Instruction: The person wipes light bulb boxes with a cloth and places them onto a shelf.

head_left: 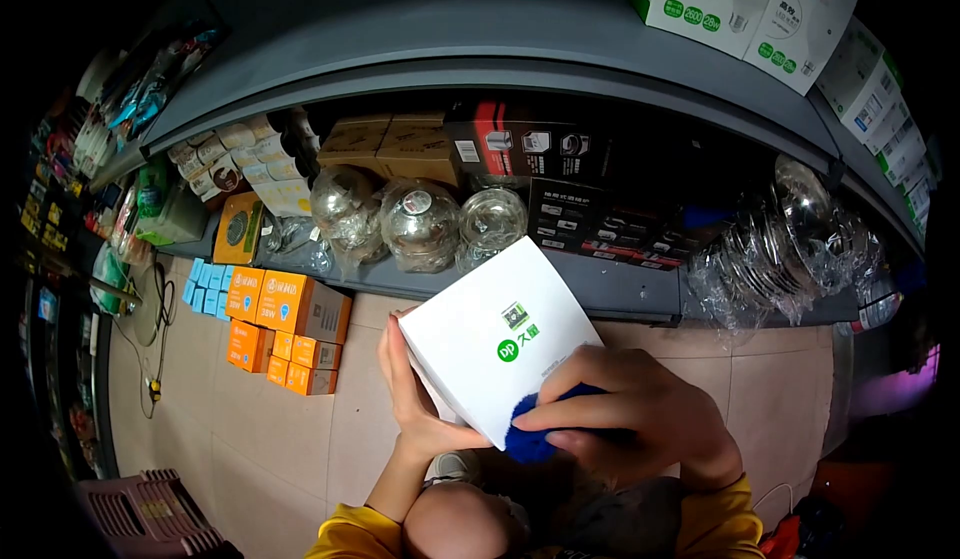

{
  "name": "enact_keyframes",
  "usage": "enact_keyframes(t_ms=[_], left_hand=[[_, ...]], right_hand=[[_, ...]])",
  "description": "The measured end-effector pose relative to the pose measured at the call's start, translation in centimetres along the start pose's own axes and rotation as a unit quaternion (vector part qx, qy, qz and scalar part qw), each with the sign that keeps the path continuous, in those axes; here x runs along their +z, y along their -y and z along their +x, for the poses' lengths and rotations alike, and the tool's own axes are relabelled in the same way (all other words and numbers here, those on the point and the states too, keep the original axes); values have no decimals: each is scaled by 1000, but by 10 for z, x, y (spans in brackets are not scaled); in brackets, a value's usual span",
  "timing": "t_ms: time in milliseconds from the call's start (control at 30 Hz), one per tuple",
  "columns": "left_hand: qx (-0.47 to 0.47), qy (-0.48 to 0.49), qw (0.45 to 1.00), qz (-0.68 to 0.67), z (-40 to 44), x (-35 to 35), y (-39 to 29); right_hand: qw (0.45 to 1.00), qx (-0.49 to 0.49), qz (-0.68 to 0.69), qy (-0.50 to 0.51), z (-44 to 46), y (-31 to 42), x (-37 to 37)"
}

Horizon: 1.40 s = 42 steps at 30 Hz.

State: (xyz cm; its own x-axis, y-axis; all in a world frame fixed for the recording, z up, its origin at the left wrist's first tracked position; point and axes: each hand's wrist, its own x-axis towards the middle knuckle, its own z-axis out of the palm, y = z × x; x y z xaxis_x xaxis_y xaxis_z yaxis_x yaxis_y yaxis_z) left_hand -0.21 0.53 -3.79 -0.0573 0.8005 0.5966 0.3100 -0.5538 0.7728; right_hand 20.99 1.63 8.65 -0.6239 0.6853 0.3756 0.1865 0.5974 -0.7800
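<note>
A white cardboard box (465, 314) with a green round logo and a small label is held up in front of me, tilted. My left hand (425, 414) grips its left and lower side, with the thumb along the near edge. In my right hand (620, 409) is a bunched dark blue cloth (530, 439), pressed against the box's lower right corner. Part of the cloth is hidden under the fingers.
Orange bulb boxes (290, 304) and small light-blue boxes (208, 289) stand on the tiled floor at left. On the lower shelf are plastic-wrapped metal bowls (420, 224), black boxes (600, 214) and wrapped lids (790, 249). More white boxes (740, 14) sit on the upper shelf (420, 19).
</note>
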Motion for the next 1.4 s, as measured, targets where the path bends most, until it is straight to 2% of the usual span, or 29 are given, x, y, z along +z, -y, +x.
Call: enact_keyframes(t_ms=[100, 167, 333, 400, 433, 467, 567, 700, 767, 800, 933, 1000, 1067, 1100, 1200, 1233, 1267, 1300, 1333, 1400], left_hand=[[-13, 4, 1000, -8, 0, -3, 0], [-68, -8, 995, -71, 2, 2, -9], [-50, 25, 991, -120, 13, 1, -13], [-56, 21, 990, -126, 12, 2, -13], [-60, 15, 990, -127, 11, 2, -13], [-63, 13, 990, -126, 10, 2, -13], [-70, 4, 989, -127, 9, 3, -13], [-75, -13, 990, -118, 6, 4, -14], [-70, -31, 995, -70, 5, 3, -11], [-61, -45, 997, -4, 2, 1, -6], [-40, -23, 998, 32, 1, 0, 2], [-82, -55, 995, -29, 3, 4, 2], [-92, -72, 993, -26, 9, 8, -2], [-102, -91, 990, -22, 12, 8, -4], [-122, -95, 988, 16, 8, 0, -1], [-129, -97, 986, 34, 5, -4, -1], [-131, -96, 986, 34, 1, -6, 3], [-154, -110, 982, 6, -4, -7, 8], [-176, -124, 976, -21, -9, -8, 13], [-173, -129, 976, -25, -15, -10, 21]], right_hand=[[999, -4, 32, 3, -3, -1, -7], [998, 22, 49, -36, -7, -1, -10], [990, 66, 76, -101, -13, 4, -21], [993, 27, -7, -117, -12, 5, -26], [983, 55, -38, -169, -10, 7, -21], [983, 55, -38, -170, -9, 7, -20], [974, 23, -167, -152, -8, 2, -14], [974, -10, -196, -112, -4, 0, -2], [976, -12, -194, -102, -3, -1, 1], [977, -16, -190, -91, -2, -1, 4], [972, -41, -214, -84, 3, 0, 23], [976, -29, -195, -87, 3, -2, 26], [992, 21, 60, -107, 5, -6, 26], [976, 91, 181, -75, 4, -4, 22], [982, 38, 156, -98, 2, -24, 9], [981, 30, 137, -137, 1, -36, 4], [955, 97, 208, -186, -1, -42, 0], [957, 110, 177, -203, -3, -59, -8], [910, 218, 267, -231, -3, -65, -15], [868, 266, 323, -266, -4, -84, -19]])
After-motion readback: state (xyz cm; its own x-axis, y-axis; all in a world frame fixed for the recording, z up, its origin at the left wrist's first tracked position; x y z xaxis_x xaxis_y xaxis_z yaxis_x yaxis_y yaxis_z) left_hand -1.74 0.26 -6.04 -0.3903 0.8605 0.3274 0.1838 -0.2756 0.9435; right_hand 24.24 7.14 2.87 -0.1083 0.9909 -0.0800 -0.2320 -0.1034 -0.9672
